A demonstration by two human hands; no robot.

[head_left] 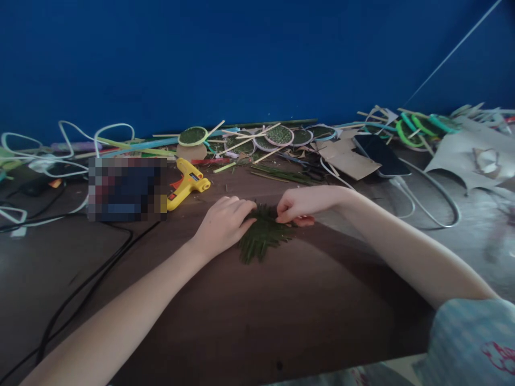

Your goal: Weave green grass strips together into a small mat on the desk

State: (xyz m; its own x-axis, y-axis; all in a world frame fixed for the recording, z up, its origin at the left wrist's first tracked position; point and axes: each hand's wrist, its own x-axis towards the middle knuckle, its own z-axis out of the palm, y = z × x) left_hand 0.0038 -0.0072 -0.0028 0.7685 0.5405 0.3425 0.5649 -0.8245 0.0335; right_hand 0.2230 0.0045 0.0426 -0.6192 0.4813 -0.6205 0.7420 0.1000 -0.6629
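Dark green leaf strips (261, 236) lie on the brown table between my hands, crossing each other, with loose ends fanned toward me. My left hand (226, 225) is closed at their left edge, thumb and fingers on the strips. On the right side, my right hand (296, 206) pinches at the strips with its thumb and forefinger; its other fingers are curled. What exactly lies between those fingertips is too small to make out clearly. A yellow glue gun (187, 183) rests on its side beyond my left hand.
Several small round hoops with green woven faces (279, 135) lie along the blue wall among thin sticks. Loose green strips (281, 174) lie before them. A phone (380, 154) with a white cable sits by cardboard (349, 155). Black cables (86, 289) run along the left.
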